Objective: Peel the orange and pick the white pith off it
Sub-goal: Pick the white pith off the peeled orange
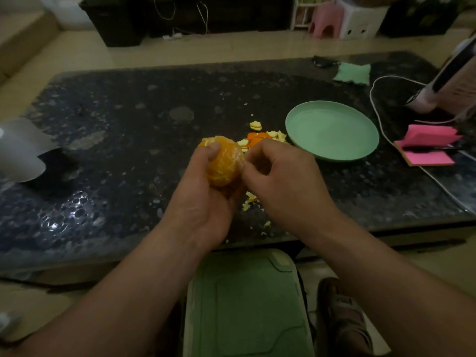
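A peeled orange with pale pith streaks sits in my left hand, held above the dark stone table, thumb pressed on its top. My right hand is at the orange's right side, thumb and forefinger pinched together against its surface; whether pith is between them I cannot tell. Torn peel pieces lie on the table just behind the orange, and smaller scraps lie under my hands.
An empty green plate stands right of the peel. Pink sticky notes, a white cable and a green cloth are at the right. A grey object sits at the left edge. A green stool is below the table's front edge.
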Demonstrator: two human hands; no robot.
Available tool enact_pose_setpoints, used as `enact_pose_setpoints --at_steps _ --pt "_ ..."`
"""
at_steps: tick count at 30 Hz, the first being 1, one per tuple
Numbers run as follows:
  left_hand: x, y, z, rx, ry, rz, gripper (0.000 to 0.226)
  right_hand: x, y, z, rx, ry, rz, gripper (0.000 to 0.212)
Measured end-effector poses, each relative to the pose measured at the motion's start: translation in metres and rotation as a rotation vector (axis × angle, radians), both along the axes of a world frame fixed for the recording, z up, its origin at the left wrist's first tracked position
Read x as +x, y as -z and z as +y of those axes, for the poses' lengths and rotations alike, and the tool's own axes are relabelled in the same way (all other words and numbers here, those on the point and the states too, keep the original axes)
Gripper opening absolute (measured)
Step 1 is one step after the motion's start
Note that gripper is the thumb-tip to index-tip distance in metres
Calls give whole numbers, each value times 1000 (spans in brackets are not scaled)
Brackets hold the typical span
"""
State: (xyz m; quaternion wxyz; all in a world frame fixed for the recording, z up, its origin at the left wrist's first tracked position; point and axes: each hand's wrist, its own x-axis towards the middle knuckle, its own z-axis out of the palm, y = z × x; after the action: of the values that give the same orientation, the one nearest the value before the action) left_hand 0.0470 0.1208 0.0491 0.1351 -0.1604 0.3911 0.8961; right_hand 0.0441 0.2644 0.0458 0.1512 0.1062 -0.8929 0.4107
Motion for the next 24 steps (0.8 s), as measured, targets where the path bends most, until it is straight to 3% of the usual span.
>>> enact_pose_setpoints --at_steps 6,12,15,17,19,22,24 --pt "-1 1 -5 37 63 -14 62 -2 0 -1 13 42 47 9" --pt "-2 1 -14 143 118 -60 61 -9 -3 17 -30 122 -60 2" --pt "-3 1 -17 136 112 -45 60 -10 -2 20 76 119 -82 20" --pt "-4 2 -19 132 113 -28 62 -10 -2 20 126 98 -143 9" --pt "-6 4 -20 150 117 -15 68 -9 -3 19 101 84 -156 12" --pt "-8 5 -21 175 113 24 69 -8 -9 16 25 60 -75 5" --pt "-10 5 -20 123 109 91 62 -6 -11 16 -16 31 -117 23"
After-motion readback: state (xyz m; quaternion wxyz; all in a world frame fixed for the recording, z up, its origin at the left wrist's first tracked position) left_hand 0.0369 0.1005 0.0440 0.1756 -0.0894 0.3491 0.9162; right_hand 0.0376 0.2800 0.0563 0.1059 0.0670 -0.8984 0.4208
